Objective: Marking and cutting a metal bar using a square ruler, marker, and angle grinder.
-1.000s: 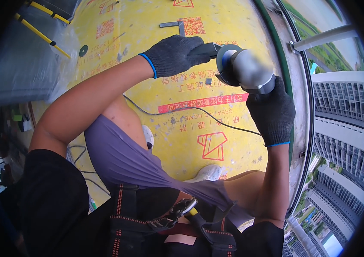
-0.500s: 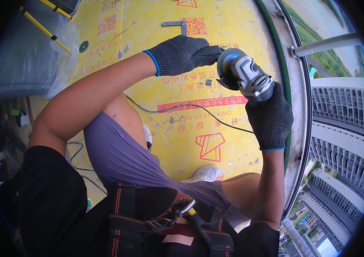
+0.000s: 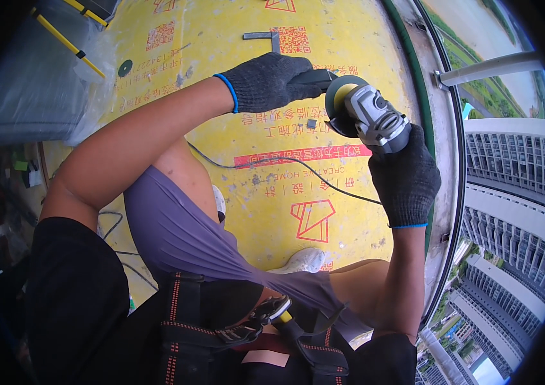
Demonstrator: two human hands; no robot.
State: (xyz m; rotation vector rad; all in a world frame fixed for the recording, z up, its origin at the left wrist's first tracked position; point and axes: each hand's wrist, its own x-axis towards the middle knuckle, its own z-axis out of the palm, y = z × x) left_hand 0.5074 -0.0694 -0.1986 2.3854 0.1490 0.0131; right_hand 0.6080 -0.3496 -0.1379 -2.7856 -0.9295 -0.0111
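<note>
My right hand (image 3: pixel 405 176), in a black knit glove with blue trim, is closed round the body of a silver-grey angle grinder (image 3: pixel 377 117). The grinder's round disc (image 3: pixel 346 97) faces left, toward my other hand. My left hand (image 3: pixel 268 82), gloved alike, grips a dark grey flat-sided piece (image 3: pixel 314 81) whose right end meets or nearly meets the disc's edge; I cannot tell if they touch. Below that piece, a small grey square offcut (image 3: pixel 311 124) lies on the yellow floor sheet (image 3: pixel 247 218).
A black cord (image 3: pixel 311 168) crosses the sheet. Farther off lie a grey L-shaped piece (image 3: pixel 275 42) and a loose dark disc (image 3: pixel 125 68). Plastic film (image 3: pixel 48 83) and yellow-black poles (image 3: pixel 60 36) stand at the left. A window frame (image 3: pixel 457 147) runs along the right, with buildings outside.
The disc looked bright bluish before; now yellow shows across its upper part. My right hand and the grinder have shifted very slightly, while my left hand stays in place.
</note>
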